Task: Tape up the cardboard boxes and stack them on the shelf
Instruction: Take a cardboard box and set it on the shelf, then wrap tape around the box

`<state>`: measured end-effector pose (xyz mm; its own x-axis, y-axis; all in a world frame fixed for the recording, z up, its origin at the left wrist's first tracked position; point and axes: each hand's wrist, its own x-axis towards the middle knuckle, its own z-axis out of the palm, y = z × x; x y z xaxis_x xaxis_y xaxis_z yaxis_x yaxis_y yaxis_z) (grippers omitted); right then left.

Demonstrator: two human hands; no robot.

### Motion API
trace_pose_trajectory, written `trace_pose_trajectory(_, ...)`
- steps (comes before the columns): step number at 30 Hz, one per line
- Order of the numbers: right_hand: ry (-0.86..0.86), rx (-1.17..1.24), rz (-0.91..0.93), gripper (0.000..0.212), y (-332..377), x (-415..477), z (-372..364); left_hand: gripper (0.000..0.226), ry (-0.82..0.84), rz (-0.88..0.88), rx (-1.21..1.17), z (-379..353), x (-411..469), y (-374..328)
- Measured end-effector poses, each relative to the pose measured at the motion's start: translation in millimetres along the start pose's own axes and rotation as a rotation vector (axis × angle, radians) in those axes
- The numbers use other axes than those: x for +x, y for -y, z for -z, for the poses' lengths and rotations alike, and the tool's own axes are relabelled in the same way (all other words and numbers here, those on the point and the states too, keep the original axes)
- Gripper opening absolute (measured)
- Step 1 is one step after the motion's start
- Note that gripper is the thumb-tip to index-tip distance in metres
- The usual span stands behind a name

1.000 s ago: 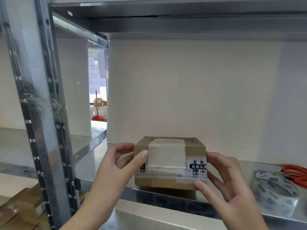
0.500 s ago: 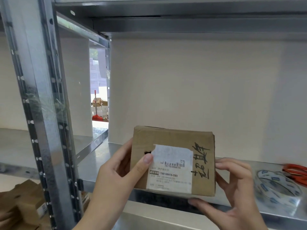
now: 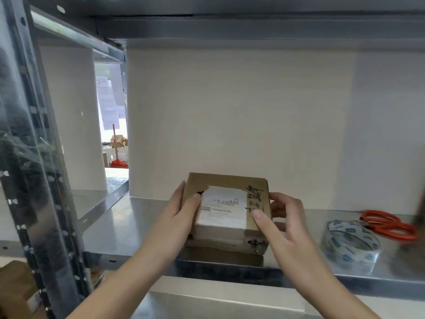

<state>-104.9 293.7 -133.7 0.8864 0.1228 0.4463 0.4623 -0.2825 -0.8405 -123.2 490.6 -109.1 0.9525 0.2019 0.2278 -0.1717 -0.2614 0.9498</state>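
Note:
A small cardboard box [image 3: 255, 240] rests on the metal shelf [image 3: 128, 229] near its front edge. Its top face carries a white shipping label and black handwriting. My left hand [image 3: 181, 215] grips the box's left side, thumb on the label's edge. On the right side my right hand [image 3: 278, 219] holds the box, with the thumb pressing on the top face. A roll of clear tape with blue print [image 3: 350, 244] lies on the shelf to the right of the box.
Red-handled scissors [image 3: 388, 224] lie behind the tape roll at the right. A perforated metal upright [image 3: 34, 180] stands at the left front. More cardboard boxes [image 3: 16, 293] sit low at the bottom left. Above is the underside of another shelf [image 3: 230, 24].
The box was turned over from its taped face to its labelled face and lowered from mid-air onto the shelf. Both hands stayed on its sides.

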Motion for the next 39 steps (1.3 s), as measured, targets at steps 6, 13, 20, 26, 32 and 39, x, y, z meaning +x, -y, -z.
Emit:
trace_pose_trajectory(6, 0.542, -0.410, -0.042, 0.052, 16, 14, 57, 0.051, -0.001, 0.063, 0.159, 4, 24, -6)
trace_pose_trajectory(13, 0.407, -1.147, -0.174, 0.093, -14, 38, 156, 0.051, 0.026, 0.124, 0.310, 6, 33, -8)
trace_pose_trajectory(20, 0.374, -1.340, -0.176, 0.064, -30, 38, 144, 0.062, 0.096, 0.150, 0.365, 2, 26, -14)
trace_pose_trajectory(26, 0.325, -1.201, -0.231, 0.064, -38, 40, 139, 0.071, 0.053, 0.028, 0.359, 4, 15, -21)
trace_pose_trajectory(32, 0.161, -1.078, -0.224, 0.052, -34, 42, 148, 0.055, -0.048, -0.388, 0.287, -8, -1, -31)
trace_pose_trajectory(39, 0.238, -0.183, -0.355, 0.069, 51, 39, 155, 0.031, 0.358, -0.486, 0.168, -47, -6, -63)
